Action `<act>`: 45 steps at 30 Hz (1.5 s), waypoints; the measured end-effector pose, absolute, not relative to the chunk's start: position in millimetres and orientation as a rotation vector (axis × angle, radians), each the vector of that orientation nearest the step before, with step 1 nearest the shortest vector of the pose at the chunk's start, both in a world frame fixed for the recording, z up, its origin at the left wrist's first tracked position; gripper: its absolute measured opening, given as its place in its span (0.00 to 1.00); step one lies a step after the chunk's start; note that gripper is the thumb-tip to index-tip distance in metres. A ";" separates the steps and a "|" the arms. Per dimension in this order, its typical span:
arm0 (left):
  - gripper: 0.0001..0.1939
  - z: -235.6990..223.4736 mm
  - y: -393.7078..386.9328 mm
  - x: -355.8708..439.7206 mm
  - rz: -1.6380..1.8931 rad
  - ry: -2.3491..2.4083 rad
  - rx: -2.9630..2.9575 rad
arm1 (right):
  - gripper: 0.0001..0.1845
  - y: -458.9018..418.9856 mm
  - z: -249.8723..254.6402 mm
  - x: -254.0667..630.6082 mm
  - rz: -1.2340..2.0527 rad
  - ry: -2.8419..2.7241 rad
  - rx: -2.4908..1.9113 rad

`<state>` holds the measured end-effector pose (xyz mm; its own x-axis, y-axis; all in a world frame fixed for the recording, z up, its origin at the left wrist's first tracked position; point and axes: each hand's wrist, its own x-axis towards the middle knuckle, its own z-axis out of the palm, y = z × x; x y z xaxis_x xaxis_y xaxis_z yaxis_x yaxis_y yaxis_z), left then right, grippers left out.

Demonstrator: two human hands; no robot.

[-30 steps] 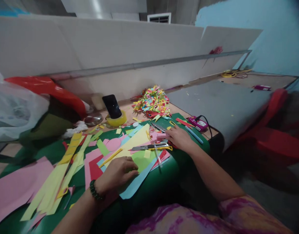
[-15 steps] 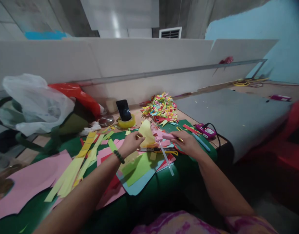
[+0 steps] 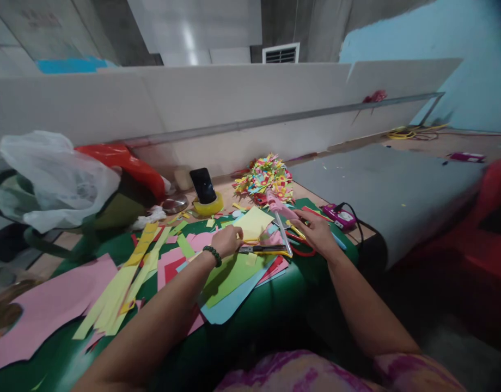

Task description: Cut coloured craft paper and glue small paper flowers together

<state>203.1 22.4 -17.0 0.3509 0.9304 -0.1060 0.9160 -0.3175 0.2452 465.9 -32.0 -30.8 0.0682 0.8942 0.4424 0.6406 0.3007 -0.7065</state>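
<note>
My left hand (image 3: 228, 241) pinches yellow paper (image 3: 255, 222), and my right hand (image 3: 317, 233) curls around a pink glue gun (image 3: 280, 206).

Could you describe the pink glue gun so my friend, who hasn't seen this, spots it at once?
Find the green cover on the table, then the right hand over its right side. The pink glue gun is in that hand, in front of the multicoloured paper heap. Unlike the flat pink paper to the left, it is a chunky tool with a translucent stick slanting out toward the person.
</note>
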 end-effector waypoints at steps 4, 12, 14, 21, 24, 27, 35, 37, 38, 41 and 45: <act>0.04 -17.1 25.7 206.1 0.067 1.623 2.339 | 0.17 -35.0 -33.6 461.8 0.358 -1.759 -1.375; 0.10 24.7 28.2 167.5 0.366 1.775 2.327 | 0.14 -31.4 -46.1 446.2 0.178 -2.038 -1.552; 0.11 40.5 21.5 165.2 0.445 1.771 2.358 | 0.14 -29.9 -45.8 440.7 0.172 -2.079 -1.598; 0.13 51.9 -27.2 215.4 0.620 1.436 3.188 | 0.17 -49.7 -14.7 433.3 0.596 -1.642 -1.254; 0.12 39.7 -35.6 236.9 0.748 1.123 3.492 | 0.17 -57.9 -6.5 427.4 0.949 -1.403 -1.048; 0.10 31.3 -34.4 250.5 0.788 0.939 3.620 | 0.13 -53.8 -9.2 431.7 1.019 -1.344 -1.017; 0.11 30.7 -45.7 254.3 0.432 1.187 3.438 | 0.04 -8.8 -22.6 503.0 0.270 -1.410 -1.736; 0.10 30.3 -50.5 252.5 0.282 1.219 3.375 | 0.06 1.7 -25.9 513.4 0.193 -1.434 -1.837; 0.10 30.3 -52.3 251.6 0.217 1.234 3.341 | 0.07 5.5 -27.7 516.5 0.182 -1.437 -1.866; 0.11 33.0 -56.1 248.7 0.062 1.297 3.224 | 0.09 10.4 -31.4 521.1 0.132 -1.446 -1.971; 0.10 40.5 -60.6 242.4 -0.068 1.354 3.086 | 0.12 5.4 -28.2 522.6 0.079 -1.518 -2.008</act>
